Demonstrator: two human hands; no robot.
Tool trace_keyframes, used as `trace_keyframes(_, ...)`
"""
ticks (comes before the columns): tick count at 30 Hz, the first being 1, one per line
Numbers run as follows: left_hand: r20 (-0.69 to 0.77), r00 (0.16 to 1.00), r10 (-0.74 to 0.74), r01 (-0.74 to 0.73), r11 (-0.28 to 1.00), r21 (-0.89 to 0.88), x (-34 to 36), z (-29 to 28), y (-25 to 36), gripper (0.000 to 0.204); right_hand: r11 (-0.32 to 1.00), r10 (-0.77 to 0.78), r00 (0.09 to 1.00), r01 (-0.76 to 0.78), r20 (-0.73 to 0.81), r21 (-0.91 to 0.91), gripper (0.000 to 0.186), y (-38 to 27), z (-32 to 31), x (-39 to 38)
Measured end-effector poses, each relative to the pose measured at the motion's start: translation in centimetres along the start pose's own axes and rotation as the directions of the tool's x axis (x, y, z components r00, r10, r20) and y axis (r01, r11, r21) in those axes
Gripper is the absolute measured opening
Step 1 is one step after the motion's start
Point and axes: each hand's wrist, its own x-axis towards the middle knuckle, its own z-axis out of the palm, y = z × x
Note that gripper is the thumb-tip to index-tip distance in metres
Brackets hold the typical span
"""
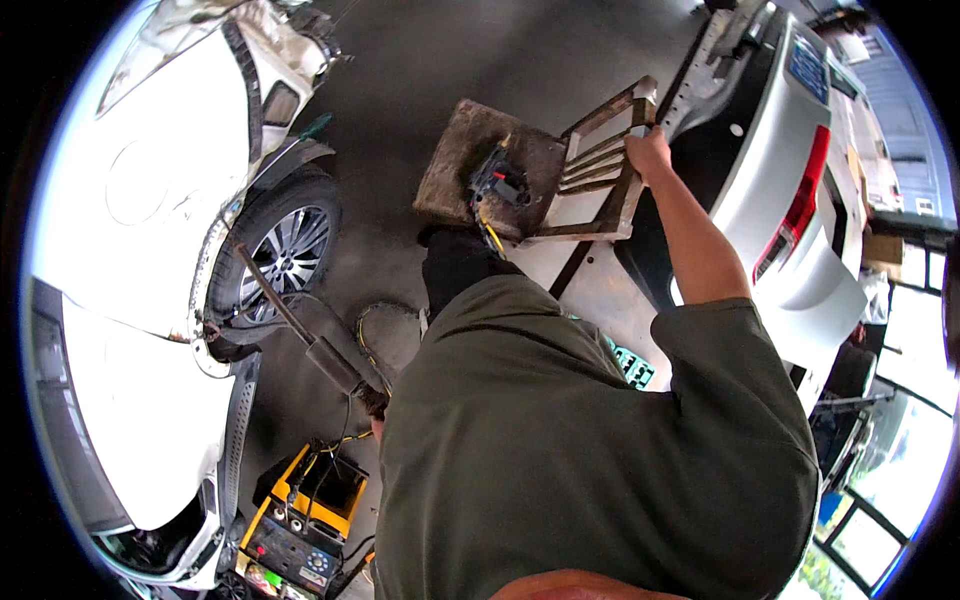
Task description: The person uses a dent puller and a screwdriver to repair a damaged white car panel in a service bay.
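My right hand (648, 153) grips the top of the back of a worn wooden chair (441, 182). A black power tool (508, 190) with a red part and a yellow hose lies on the seat. My left hand (376, 427), mostly hidden by my body, is at the lower end of a long metal rod tool (330, 362) with a thick sliding weight and appears to hold it. The rod slants up toward the front wheel (287, 262) of a white car (130, 400) on my left, whose body panels are partly opened up.
A yellow and black machine (300, 530) with cables stands at lower left, and cables cross the floor (390, 120). A silver car's rear (750, 200) is close on my right. A teal perforated item (634, 370) lies low behind me, and windows line the far right.
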Motion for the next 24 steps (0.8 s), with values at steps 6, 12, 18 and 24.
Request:
trace_keyframes(6,-0.036,0.995,-0.097,0.095,0.994,-0.052,-1.5,2.1,-0.6,0.029,0.971,0.003,0.998,0.013,0.065,-0.240,0.051,-6.4,1.4,6.3)
trace_keyframes(12,-0.028,0.981,-0.190,0.187,0.979,-0.075,-2.7,6.3,0.4,0.030,0.999,0.044,0.999,-0.043,-0.022,0.011,0.062,-6.8,2.1,9.2)
trace_keyframes(18,0.004,0.984,-0.180,0.180,0.981,-0.076,-2.8,11.3,1.7,0.031,0.995,-0.093,0.986,0.087,-0.135,-0.050,0.068,-6.8,2.4,12.5)
trace_keyframes(24,-0.014,0.994,-0.107,0.105,0.989,-0.109,-5.2,15.0,9.8,0.034,0.858,-0.195,0.978,0.137,-0.069,-0.496,0.058,-5.8,3.3,21.4)
